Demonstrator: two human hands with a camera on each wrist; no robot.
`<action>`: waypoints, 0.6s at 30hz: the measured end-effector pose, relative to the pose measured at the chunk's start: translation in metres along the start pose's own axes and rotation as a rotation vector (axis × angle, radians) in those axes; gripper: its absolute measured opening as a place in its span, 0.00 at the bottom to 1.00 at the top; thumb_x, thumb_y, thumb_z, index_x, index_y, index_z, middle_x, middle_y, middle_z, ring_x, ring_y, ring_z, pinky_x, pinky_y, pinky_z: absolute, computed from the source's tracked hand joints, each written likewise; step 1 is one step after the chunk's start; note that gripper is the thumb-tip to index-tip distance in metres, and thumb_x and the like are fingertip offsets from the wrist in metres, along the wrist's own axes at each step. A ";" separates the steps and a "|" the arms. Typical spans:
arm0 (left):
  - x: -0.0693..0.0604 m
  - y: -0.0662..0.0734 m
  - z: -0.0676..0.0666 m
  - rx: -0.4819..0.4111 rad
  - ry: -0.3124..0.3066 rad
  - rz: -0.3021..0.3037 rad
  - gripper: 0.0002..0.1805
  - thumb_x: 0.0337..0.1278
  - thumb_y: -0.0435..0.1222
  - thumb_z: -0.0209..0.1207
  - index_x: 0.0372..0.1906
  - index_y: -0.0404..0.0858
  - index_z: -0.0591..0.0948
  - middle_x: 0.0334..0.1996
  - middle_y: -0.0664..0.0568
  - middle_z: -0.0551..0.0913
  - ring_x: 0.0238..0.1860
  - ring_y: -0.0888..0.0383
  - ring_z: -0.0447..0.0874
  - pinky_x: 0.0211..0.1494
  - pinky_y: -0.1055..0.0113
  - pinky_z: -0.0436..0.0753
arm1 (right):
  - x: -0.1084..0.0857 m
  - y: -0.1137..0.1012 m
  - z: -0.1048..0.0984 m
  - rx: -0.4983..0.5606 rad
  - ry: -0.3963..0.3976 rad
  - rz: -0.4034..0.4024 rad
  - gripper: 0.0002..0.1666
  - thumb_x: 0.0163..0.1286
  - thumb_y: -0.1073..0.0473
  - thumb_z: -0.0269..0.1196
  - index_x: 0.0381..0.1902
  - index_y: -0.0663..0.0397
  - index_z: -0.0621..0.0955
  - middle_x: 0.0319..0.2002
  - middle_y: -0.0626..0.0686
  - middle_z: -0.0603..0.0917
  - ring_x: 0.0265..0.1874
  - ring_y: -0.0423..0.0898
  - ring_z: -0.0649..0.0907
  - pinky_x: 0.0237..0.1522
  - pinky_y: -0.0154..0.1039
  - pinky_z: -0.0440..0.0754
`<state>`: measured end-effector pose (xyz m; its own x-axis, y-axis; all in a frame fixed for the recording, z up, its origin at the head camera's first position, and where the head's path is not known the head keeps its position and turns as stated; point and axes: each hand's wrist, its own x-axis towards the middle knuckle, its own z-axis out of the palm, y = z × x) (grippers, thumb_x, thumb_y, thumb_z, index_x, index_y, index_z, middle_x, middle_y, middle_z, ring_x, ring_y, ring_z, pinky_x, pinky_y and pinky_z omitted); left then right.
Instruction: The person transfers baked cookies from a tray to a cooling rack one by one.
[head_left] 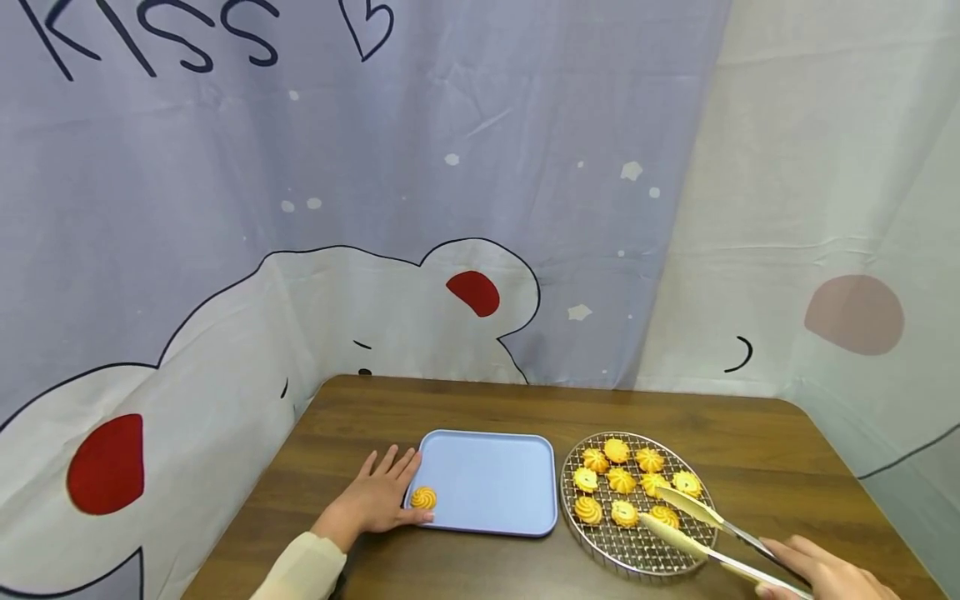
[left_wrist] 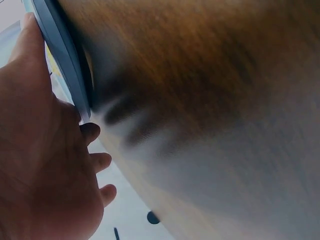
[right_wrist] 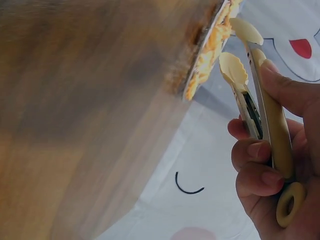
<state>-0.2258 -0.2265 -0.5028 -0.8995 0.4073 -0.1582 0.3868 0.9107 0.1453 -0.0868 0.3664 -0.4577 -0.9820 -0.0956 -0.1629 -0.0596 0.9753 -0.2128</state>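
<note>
My right hand [head_left: 832, 571] grips a pair of tongs [right_wrist: 274, 112] with pale yellow tips. Those tips stand apart over the near right part of a round wire rack [head_left: 637, 546], close to a swirled cookie [head_left: 664, 517]. Whether they touch it, I cannot tell. Several golden piped cookies [head_left: 621, 480] lie on the rack. To the left is a light blue rectangular tray [head_left: 491, 483] with one swirl cookie [head_left: 423, 498] in its near left corner. My left hand [head_left: 378, 496] rests at the tray's left edge, fingers spread, its thumb along the near corner by that cookie.
A brown wooden table [head_left: 435, 404] carries the tray and the rack, which stand side by side with a narrow gap. Behind and around it hangs a printed curtain [head_left: 570, 208]. A dark thin line [head_left: 911, 454] runs over the cloth at the right.
</note>
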 end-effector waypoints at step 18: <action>0.000 -0.002 0.004 -0.009 0.009 -0.008 0.62 0.52 0.78 0.49 0.81 0.40 0.54 0.80 0.46 0.56 0.80 0.39 0.48 0.78 0.38 0.47 | 0.018 -0.050 -0.006 0.037 0.152 -0.249 0.35 0.66 0.34 0.65 0.60 0.51 0.82 0.43 0.40 0.78 0.26 0.28 0.70 0.24 0.34 0.68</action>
<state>-0.2260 -0.2277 -0.5067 -0.9044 0.3994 -0.1502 0.3780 0.9132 0.1525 -0.1025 0.3170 -0.4440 -0.9536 -0.2977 0.0443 -0.2986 0.9173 -0.2635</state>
